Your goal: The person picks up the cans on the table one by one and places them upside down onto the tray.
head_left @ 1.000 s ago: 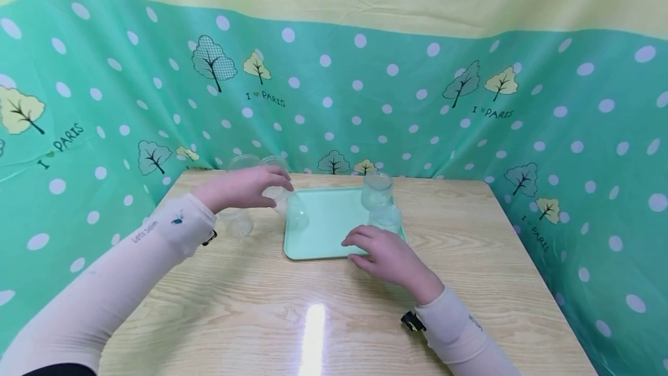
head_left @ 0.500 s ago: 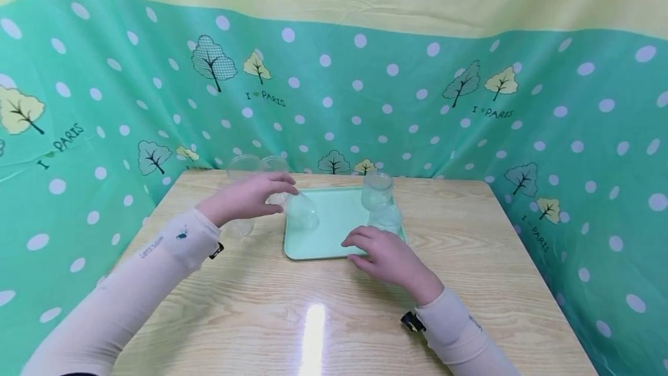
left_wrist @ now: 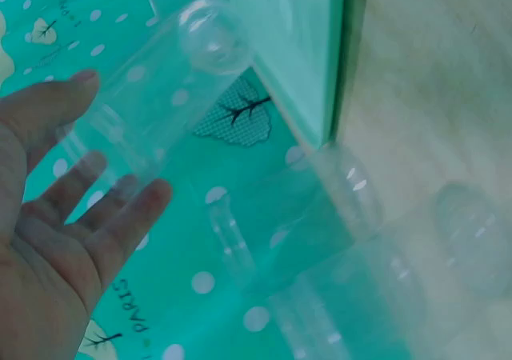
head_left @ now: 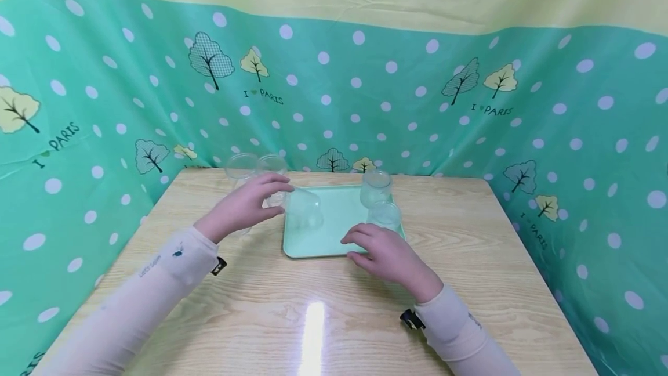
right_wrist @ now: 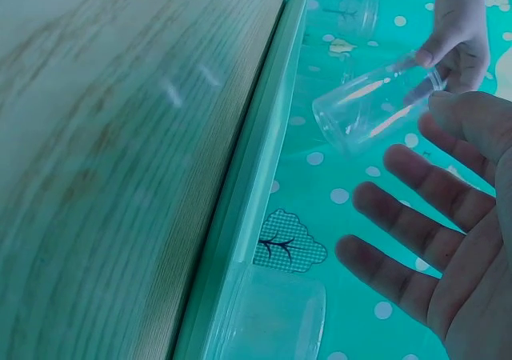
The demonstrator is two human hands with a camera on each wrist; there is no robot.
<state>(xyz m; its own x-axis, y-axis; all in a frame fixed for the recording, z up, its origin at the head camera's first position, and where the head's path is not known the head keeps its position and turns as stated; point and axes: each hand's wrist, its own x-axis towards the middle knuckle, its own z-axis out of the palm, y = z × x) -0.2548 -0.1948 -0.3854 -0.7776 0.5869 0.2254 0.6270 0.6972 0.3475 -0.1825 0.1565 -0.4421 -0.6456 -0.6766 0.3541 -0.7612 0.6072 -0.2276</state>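
My left hand (head_left: 250,202) grips a clear plastic jar (head_left: 307,212) near its mouth, with thumb and fingers on either side in the left wrist view. The jar lies tilted, its base toward the right, over the left part of the mint-green tray (head_left: 329,249). On the tray's right side stand two more clear jars, a rear one (head_left: 376,190) and a front one (head_left: 385,213). My right hand (head_left: 388,257) hovers at the tray's front right, close to the front jar, with fingers spread apart and nothing in them in the right wrist view.
Several clear jars stand left of the tray, among them one at the back (head_left: 272,164), partly hidden behind my left hand. A wooden table (head_left: 250,306) bears everything. A green dotted curtain (head_left: 355,97) closes off the back and sides.
My left hand has carried its jar a little to the right, over the tray, and tipped it closer to level. My right hand has stayed almost still.
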